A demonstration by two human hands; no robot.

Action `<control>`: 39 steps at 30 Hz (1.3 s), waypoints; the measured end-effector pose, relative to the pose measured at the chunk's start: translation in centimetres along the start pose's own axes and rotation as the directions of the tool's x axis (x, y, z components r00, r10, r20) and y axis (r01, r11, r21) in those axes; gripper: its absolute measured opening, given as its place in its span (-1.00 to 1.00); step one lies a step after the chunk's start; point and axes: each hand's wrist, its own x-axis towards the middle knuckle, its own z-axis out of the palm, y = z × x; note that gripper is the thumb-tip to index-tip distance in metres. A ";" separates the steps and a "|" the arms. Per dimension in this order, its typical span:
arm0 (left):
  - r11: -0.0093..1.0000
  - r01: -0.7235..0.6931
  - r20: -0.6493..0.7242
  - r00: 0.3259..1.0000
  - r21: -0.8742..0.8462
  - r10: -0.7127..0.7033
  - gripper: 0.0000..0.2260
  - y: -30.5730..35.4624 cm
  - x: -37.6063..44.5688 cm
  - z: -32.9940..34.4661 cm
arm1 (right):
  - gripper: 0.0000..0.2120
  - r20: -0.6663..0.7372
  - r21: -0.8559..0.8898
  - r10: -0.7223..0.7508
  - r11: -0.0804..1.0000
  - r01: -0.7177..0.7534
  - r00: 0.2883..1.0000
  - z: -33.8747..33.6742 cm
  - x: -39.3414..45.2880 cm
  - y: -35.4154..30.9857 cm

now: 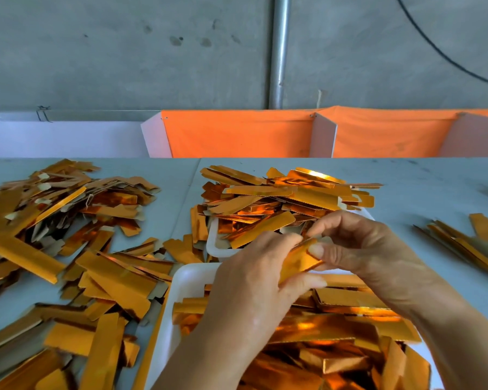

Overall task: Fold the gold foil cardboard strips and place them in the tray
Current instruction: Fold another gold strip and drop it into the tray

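Strip (300, 261): gold foil, pinched between both hands above the near tray (188, 280). Left hand (254, 282): fingers curled round the strip's near end. Right hand (358, 246): thumb and fingertips clamped on its far end. Near tray: white, heaped with strips. Far tray (213, 243): white, overflowing, partly hidden behind the hands. Loose pile (68, 235): left, on the bench (420, 187). Small bundle (468, 243): right. Orange cloth (237, 133): far edge.

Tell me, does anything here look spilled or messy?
Yes. The far white tray is heaped so high that gold strips overhang its rim onto the table. Loose strips also sprawl unsorted on the left. Both hands hold one strip over the near tray.
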 end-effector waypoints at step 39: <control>0.917 0.155 0.216 0.973 -0.368 -0.078 -0.66 -1.4 -0.5 -1.1 | -0.94 0.133 -0.053 0.024 0.998 -0.017 0.991 -0.3 -0.6 -1.2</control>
